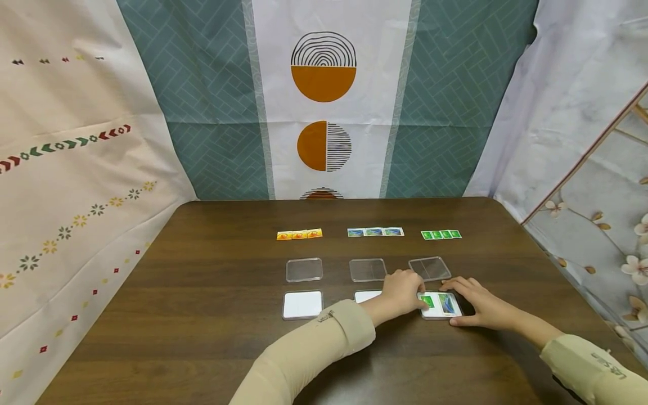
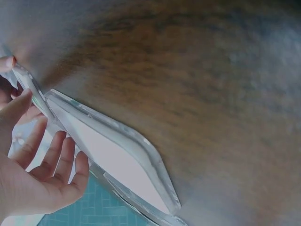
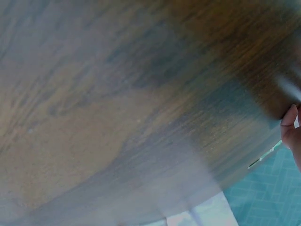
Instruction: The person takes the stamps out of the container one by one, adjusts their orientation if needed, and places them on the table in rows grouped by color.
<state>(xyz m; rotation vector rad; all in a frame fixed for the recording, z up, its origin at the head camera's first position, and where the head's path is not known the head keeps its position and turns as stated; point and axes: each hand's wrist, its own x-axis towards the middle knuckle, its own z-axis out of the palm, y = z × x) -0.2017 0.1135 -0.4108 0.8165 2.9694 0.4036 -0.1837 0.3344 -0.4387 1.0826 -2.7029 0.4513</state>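
Both hands are at the rightmost white-lined clear plastic case (image 1: 434,315), which lies on the table. In it are a green stamp (image 1: 427,301) on the left and a blue-green picture stamp (image 1: 447,304) on the right. My left hand (image 1: 402,292) is at the left end, its thumb pressing by the green stamp; in the left wrist view the other fingers of that hand (image 2: 51,169) spread loosely. My right hand (image 1: 478,304) holds the case's right end, thumb at the near edge and fingers at the far edge. Only its fingertips (image 3: 290,120) enter the right wrist view.
Two more white-lined cases, a left one (image 1: 302,305) and a middle one (image 1: 365,296) partly behind the left arm, stand in line. Behind lie clear lids (image 1: 304,270). Farther back are orange stamps (image 1: 299,234), blue stamps (image 1: 376,232) and green stamps (image 1: 441,234) in strips.
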